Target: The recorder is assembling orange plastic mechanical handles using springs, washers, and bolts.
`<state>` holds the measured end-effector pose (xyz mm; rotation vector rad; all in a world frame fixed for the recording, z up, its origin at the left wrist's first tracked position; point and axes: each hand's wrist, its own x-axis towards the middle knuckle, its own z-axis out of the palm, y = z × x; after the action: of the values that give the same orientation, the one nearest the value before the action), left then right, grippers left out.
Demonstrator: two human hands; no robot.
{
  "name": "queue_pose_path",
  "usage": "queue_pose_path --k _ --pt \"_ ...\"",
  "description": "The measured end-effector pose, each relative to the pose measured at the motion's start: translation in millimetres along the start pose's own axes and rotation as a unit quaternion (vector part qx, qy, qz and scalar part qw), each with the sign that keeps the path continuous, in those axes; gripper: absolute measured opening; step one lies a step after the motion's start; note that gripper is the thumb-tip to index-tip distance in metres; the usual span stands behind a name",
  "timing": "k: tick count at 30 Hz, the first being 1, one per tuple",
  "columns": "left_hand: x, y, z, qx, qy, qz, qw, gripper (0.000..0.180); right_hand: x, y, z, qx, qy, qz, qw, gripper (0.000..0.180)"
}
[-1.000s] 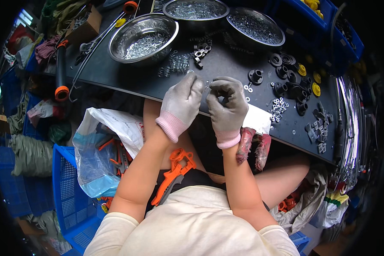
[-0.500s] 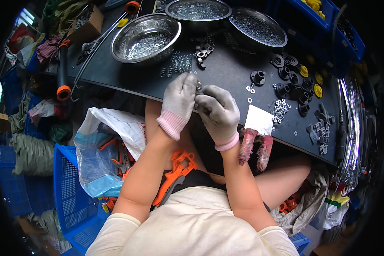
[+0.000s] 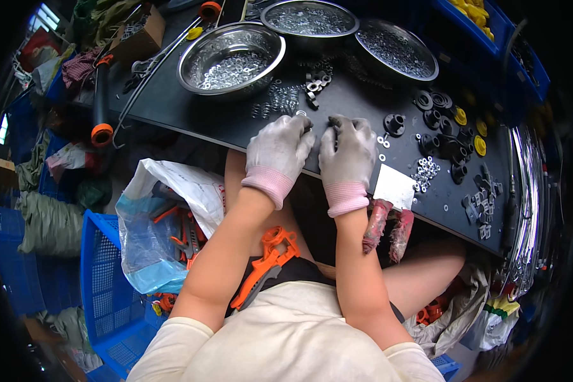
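Both hands wear grey knit gloves with pink cuffs and lie palms down, side by side, at the near edge of a black worktable [image 3: 191, 121]. My left hand [image 3: 279, 153] has its fingers curled onto the table beside a small metal ring [image 3: 300, 113] and a scatter of small washers [image 3: 279, 99]. My right hand [image 3: 348, 156] sits a little to the right with its fingertips pressed to the table, close to a black round part [image 3: 395, 123]. The gloves' backs hide whatever lies under the fingertips.
Three steel bowls of small metal parts stand at the back: [image 3: 230, 57], [image 3: 309, 18], [image 3: 396, 48]. Black plastic parts [image 3: 449, 137], yellow caps [image 3: 468, 118], small nuts [image 3: 425, 170] and a white card [image 3: 395, 186] lie right. An orange-handled tool [image 3: 270, 258] rests on my lap; a plastic bag [image 3: 165, 210] sits on a blue crate [image 3: 102, 286] at left.
My hands were together above the table edge, working something small between the fingers. They have now parted and dropped forward, fingertips on the tabletop.
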<state>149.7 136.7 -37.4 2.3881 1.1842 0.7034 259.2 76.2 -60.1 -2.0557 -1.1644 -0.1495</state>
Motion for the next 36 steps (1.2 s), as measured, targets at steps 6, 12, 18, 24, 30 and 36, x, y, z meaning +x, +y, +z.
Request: queue_pose_path --k 6,12,18,24,30,36 --pt "7 -33 -25 0.036 0.15 0.001 0.988 0.042 -2 -5 -9 0.102 0.085 -0.013 0.991 0.035" --pt "19 -51 -24 0.08 0.055 -0.07 0.993 0.034 -5 0 -8 0.12 0.109 -0.057 0.985 0.033" --pt "12 -57 -18 -0.005 0.144 -0.035 0.989 0.03 -11 -3 -5 0.212 0.175 -0.102 0.956 0.025" --pt "-4 -47 -19 -0.19 0.186 0.049 0.963 0.032 -48 -31 -27 0.321 0.064 -0.115 0.938 0.025" --pt "-34 10 -44 -0.384 0.192 0.14 0.892 0.034 -23 -60 -91 0.44 -0.182 0.069 0.877 0.031" --pt "-28 17 -40 -0.291 0.261 0.209 0.897 0.026 7 -44 -111 0.522 -0.347 0.129 0.769 0.03"
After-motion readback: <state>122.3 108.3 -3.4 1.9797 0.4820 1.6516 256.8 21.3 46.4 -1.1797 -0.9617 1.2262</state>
